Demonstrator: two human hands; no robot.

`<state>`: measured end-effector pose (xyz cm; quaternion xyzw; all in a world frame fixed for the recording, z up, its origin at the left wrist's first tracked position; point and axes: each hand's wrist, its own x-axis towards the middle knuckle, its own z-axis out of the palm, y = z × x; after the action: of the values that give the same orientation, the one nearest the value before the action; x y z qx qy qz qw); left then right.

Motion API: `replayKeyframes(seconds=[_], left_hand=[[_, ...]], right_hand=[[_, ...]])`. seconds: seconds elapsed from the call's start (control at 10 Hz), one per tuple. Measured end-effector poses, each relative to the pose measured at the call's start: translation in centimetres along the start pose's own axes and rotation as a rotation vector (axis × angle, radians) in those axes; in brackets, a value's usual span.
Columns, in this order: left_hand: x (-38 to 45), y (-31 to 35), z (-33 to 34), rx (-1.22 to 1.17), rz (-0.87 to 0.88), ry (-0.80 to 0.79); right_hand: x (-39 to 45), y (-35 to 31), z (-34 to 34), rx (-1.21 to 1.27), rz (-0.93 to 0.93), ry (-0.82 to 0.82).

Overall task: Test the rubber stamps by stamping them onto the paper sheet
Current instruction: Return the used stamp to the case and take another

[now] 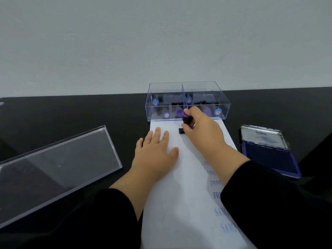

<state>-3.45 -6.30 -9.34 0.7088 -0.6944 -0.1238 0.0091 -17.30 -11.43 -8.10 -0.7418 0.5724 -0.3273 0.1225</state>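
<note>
A long white paper sheet (181,194) lies on the black table, with blue stamped words down its right side. My right hand (201,130) grips a black rubber stamp with a purple cap (186,118), its base down on the far end of the sheet. My left hand (154,151) presses flat on the paper with straight fingers, just left of the stamp. Behind the sheet stands a clear divided box (187,100) holding several more stamps with blue and purple caps.
An open blue ink pad (269,155) with a silver lid sits right of the paper. A clear plastic lid (55,169) lies at the left. A pale wall rises behind the black table (71,114).
</note>
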Motion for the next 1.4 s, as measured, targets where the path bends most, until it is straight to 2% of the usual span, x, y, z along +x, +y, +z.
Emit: replayKeyframes(seconds=[0.2,0.3,0.4,0.6,1.4], left_hand=[[0.1,0.0,0.1,0.004,-0.004,-0.002],[0.0,0.0,0.0,0.001,-0.001,0.002],[-0.2,0.0,0.1,-0.009,0.003,0.009],[-0.2,-0.1,0.1,-0.018,-0.004,0.018],[-0.1,-0.1,0.2,-0.008,-0.011,0.018]], right_hand=[[-0.1,0.0,0.1,0.042,0.002,0.008],[-0.1,0.1,-0.4,0.184,0.052,0.050],[-0.1,0.9,-1.9,0.415,0.134,0.192],[0.2,2.4,-3.0,0.570,0.198,0.280],[0.0,2.6,-3.2,0.572,0.172,0.246]])
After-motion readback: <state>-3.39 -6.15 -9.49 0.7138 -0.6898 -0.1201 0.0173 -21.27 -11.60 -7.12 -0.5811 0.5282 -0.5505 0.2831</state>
